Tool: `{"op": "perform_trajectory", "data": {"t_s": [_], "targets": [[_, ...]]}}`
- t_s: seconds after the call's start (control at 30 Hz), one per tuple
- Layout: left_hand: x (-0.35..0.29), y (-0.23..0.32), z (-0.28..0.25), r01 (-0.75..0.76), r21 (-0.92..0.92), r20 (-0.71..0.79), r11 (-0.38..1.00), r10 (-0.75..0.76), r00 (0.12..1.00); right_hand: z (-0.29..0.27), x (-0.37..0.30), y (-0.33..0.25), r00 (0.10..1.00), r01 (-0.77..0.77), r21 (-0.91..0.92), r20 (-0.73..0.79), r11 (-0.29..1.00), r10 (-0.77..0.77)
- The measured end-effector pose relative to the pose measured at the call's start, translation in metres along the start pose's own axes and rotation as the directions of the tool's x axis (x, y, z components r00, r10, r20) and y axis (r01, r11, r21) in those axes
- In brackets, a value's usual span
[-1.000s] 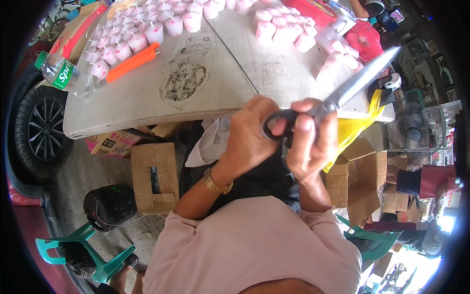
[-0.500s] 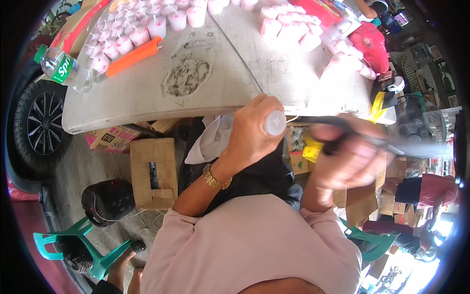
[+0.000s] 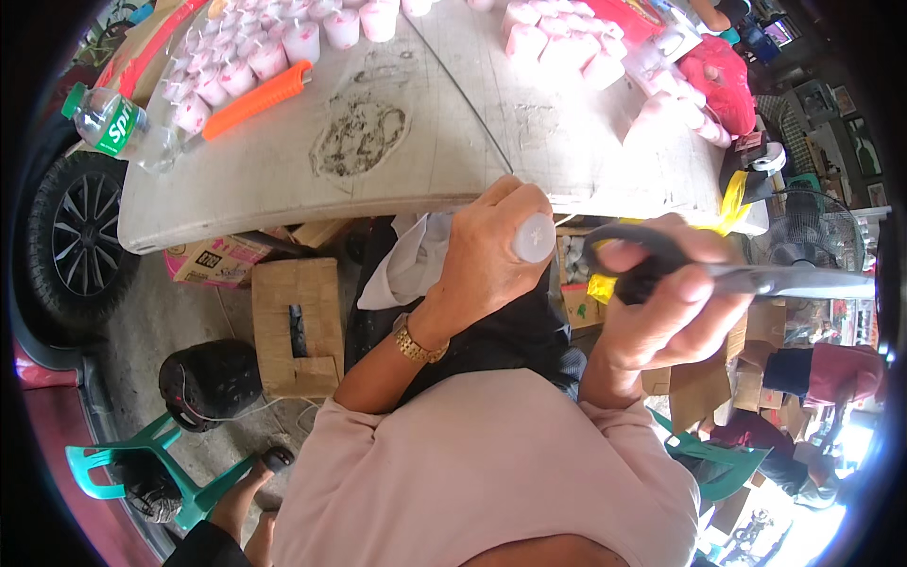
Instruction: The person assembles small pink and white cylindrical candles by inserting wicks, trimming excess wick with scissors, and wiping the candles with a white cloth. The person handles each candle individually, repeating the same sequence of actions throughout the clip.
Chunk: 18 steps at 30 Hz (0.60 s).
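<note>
My left hand (image 3: 496,236) is closed round a small candle cup (image 3: 535,238), just off the table's near edge. Only the cup's pale round end shows past my fingers; the rest is hidden in my grip. To its right, my right hand (image 3: 675,302) holds black-handled scissors (image 3: 794,281), fingers through the handle loops. The blades point right, away from the cup, and look closed together. Rows of pink-and-white candle cups (image 3: 266,59) with upright wicks stand at the table's far left. Another group of cups (image 3: 557,45) stands at the far right, partly washed out by glare.
On the white table (image 3: 453,142) lie an orange-handled cutter (image 3: 255,99) and a green-capped plastic bottle (image 3: 113,121). A red plastic bag (image 3: 716,83) sits at the right. Below are a cardboard box (image 3: 298,331), a green chair (image 3: 156,472) and a standing fan (image 3: 803,227).
My right hand and the scissors were blurred by motion and now show sharply, the fingers more spread. My left hand keeps its hold on the candle cup almost unmoved.
</note>
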<state>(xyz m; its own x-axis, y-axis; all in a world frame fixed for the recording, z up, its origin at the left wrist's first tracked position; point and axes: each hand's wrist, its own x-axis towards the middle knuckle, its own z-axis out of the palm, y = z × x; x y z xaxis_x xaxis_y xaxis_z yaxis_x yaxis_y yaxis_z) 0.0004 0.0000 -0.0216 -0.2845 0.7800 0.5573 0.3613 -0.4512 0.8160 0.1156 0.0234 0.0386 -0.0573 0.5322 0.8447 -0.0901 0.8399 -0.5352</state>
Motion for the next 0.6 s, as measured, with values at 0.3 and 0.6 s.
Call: {"op": "perform_trajectory", "data": {"t_s": [0.3, 0.6], "targets": [[-0.024, -0.009, -0.002, 0.085, -0.061, 0.085, 0.995, -0.08, 0.993, -0.025, -0.014, 0.016, 0.754, -0.649, 0.143, -0.006, 0.747, 0.657], [-0.076, -0.038, -0.011, 0.741, -0.668, 0.637, -0.066, -0.566, 0.524, -0.087, -0.069, 0.024, 0.466, -0.868, 0.394, 0.43, 0.303, 0.774]]}}
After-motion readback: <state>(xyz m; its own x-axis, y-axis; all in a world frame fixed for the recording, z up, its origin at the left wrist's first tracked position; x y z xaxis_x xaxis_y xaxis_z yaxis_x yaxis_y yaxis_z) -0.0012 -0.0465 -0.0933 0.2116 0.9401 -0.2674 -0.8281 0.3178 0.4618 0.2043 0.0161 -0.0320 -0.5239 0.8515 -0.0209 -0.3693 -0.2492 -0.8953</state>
